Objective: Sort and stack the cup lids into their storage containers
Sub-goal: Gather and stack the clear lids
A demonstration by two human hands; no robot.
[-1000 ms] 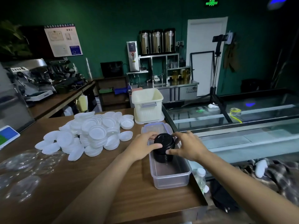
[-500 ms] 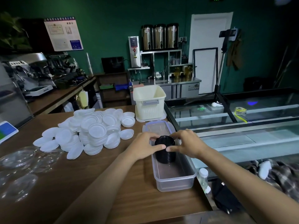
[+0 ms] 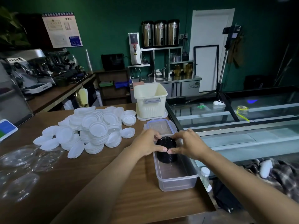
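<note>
Both arms reach forward; left hand [image 3: 146, 143] and right hand [image 3: 188, 143] grip black lids [image 3: 166, 157], thumb tips close together.

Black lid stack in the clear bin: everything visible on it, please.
The black lid stack is a short upright column of round nested lids, glossy plastic by the look, rims showing as fine ridges. It sits inside the clear container, toward its far end. The left hand and right hand grip its top from either side, thumbs nearly meeting in front.
</note>
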